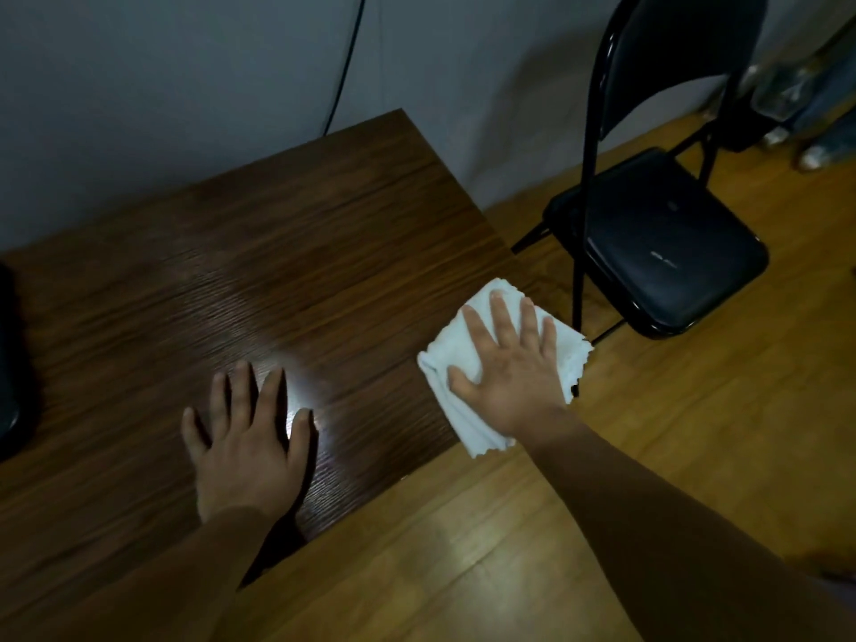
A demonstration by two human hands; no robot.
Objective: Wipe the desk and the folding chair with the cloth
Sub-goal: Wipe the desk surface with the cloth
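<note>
Head view: right hand (514,377) grip flat, fingers spread, cloth (463,410) beneath; desk (278,252) edge.

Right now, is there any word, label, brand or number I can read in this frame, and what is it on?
Chair seat: a small pale mark near its front edge, too blurred to read.
Chair seat: a tiny dark mark nearer the back, unreadable.
Desk, cloth, wall, floor: no text visible.
Nothing can be quoted.
</note>
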